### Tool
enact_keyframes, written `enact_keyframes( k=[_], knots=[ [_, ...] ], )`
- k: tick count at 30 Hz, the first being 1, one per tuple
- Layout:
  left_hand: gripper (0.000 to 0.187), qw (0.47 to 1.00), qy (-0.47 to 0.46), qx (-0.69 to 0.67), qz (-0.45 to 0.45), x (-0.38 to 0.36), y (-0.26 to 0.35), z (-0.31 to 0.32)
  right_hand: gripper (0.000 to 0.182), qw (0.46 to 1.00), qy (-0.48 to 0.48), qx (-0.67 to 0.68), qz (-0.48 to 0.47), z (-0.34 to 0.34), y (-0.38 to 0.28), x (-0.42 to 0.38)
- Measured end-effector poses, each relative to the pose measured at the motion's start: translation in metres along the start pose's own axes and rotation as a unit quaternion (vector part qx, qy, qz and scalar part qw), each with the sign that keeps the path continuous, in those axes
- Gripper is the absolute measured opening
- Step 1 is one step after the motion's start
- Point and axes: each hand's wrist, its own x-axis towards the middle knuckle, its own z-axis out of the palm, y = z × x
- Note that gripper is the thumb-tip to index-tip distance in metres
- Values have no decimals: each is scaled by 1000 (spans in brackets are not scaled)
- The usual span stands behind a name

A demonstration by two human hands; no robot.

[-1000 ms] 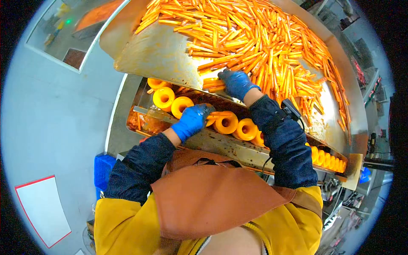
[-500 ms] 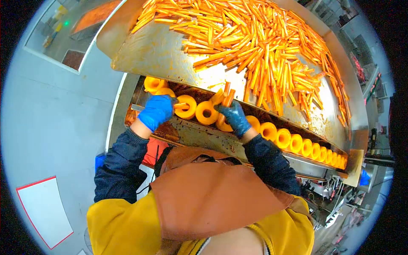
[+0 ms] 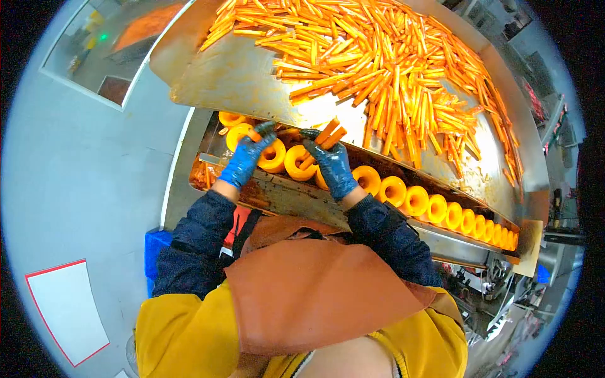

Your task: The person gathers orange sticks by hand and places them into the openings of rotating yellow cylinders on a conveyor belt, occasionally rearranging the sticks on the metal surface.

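My left hand [image 3: 242, 160], in a blue glove, is closed on a short orange stick [image 3: 254, 135] above the left end of a row of yellow funnel-shaped cups [image 3: 392, 191]. My right hand [image 3: 334, 169], also gloved and dark with sauce, grips several orange sticks [image 3: 329, 136] that point up and to the right. Below its fingers a stick [image 3: 307, 162] slants over the opening of one yellow cup [image 3: 296, 165]. Some fingertips are hidden behind the gloves and sticks.
A large metal tray [image 3: 220, 82] heaped with glossy orange sticks [image 3: 391, 75] lies beyond the cups. A metal ledge [image 3: 296, 198] runs along the near side. A blue bin [image 3: 156, 252] stands at the left, and a brown apron [image 3: 321, 290] covers my front.
My left hand has moved right and up from one cup, now with a stick at its fingertips. My right hand has shifted slightly left, its sticks tilting further right.
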Motion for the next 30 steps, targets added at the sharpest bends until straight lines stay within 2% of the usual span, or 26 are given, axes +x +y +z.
enact_keyframes(
  k=[2,3,4,5,6,7,8,9,10,11,14,15,16,18,19,20,22,23,24,25,26,27,28,29,30],
  knots=[
    [45,992,22,112,55,-3,-14,-2,24,998,-7,-54,-44,0,15,4],
    [45,992,24,113,55,-6,-13,-3,24,982,-6,-184,-51,-5,20,5],
    [45,971,63,194,122,-10,-12,-1,24,982,-7,-184,-50,-9,25,5],
    [45,939,102,272,186,-17,-3,5,24,950,-67,-304,2,-5,14,0],
    [45,939,103,272,184,-24,11,12,25,898,-126,-418,53,-3,8,-4],
    [42,967,-24,247,61,-33,27,19,26,872,-199,-445,34,-4,7,-6],
    [39,963,-149,215,-61,-39,35,24,26,872,-201,-446,33,2,4,-8],
    [39,963,-148,215,-61,-42,33,27,27,866,-229,-443,37,10,-3,-10],
    [33,983,-124,131,-22,-43,27,28,27,860,-255,-440,41,15,-5,-13],
    [27,994,-101,45,15,-45,23,29,29,883,-254,-394,4,11,1,-13],
    [18,997,-64,35,10,-50,18,22,33,910,-248,-329,43,1,8,-14],
    [13,998,-67,15,9,-51,18,20,35,931,-235,-279,10,-4,12,-17],
    [13,998,-67,15,8,-50,18,18,35,931,-235,-279,10,-6,22,-15],
    [13,999,-30,-10,-5,-49,17,16,33,886,-237,-396,41,0,33,-12],
    [13,999,-31,-9,-5,-47,19,12,30,921,-216,-307,101,3,37,-12],
    [15,999,21,13,25,-42,21,7,30,922,-215,-307,101,6,29,-13],
    [19,987,124,59,86,-32,27,-7,22,976,-106,-166,-96,10,17,-10],
    [19,987,124,60,86,-28,24,-17,22,977,-85,-168,-97,5,14,-8],
    [23,989,76,107,63,-25,19,-27,23,975,-88,-202,-43,-5,19,-1],
    [28,987,28,154,39,-23,15,-32,24,976,-88,-193,-40,-14,23,-1],
    [28,987,28,153,40,-23,13,-31,25,978,-87,-185,-37,-14,14,-4],
    [33,953,51,276,112,-24,12,-28,25,978,-87,-185,-38,-15,16,-3],
    [38,899,73,393,180,-25,11,-23,25,943,-109,-313,1,-18,19,-2],
    [46,930,18,338,142,-30,36,-4,25,891,-128,-434,40,-20,22,-4],
    [46,954,-28,258,147,-34,43,14,25,891,-126,-434,43,-15,18,-9]
  ],
)
